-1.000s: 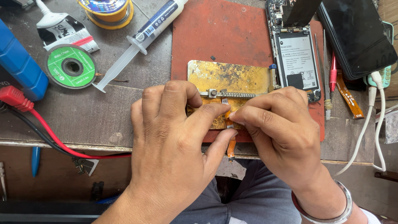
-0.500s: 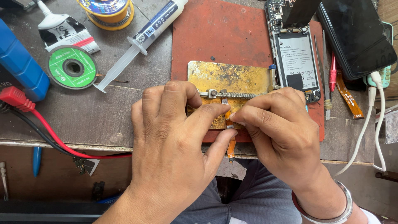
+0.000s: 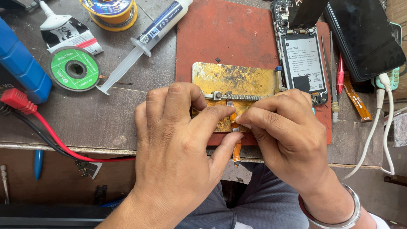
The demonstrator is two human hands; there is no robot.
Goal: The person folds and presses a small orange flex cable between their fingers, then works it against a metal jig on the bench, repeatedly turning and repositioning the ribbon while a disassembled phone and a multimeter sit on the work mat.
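Observation:
A stained yellow metal holder plate (image 3: 231,80) with a toothed clamp bar lies on a red mat (image 3: 224,34) at the bench's front edge. A thin orange flex ribbon (image 3: 235,142) runs from the clamp down over the bench edge. My left hand (image 3: 178,140) rests on the plate's near left side, its thumb and forefinger pinching the ribbon. My right hand (image 3: 284,131) meets it from the right, fingertips on the same ribbon just below the clamp bar. The part of the ribbon under the fingers is hidden.
An opened phone (image 3: 299,51) and a black screen panel (image 3: 364,38) lie at the back right, with tweezers and a red tool beside them. A syringe (image 3: 144,40), a green reel (image 3: 74,68), a yellow solder spool (image 3: 112,10), a blue tool (image 3: 19,63) and red and black leads (image 3: 46,131) lie left.

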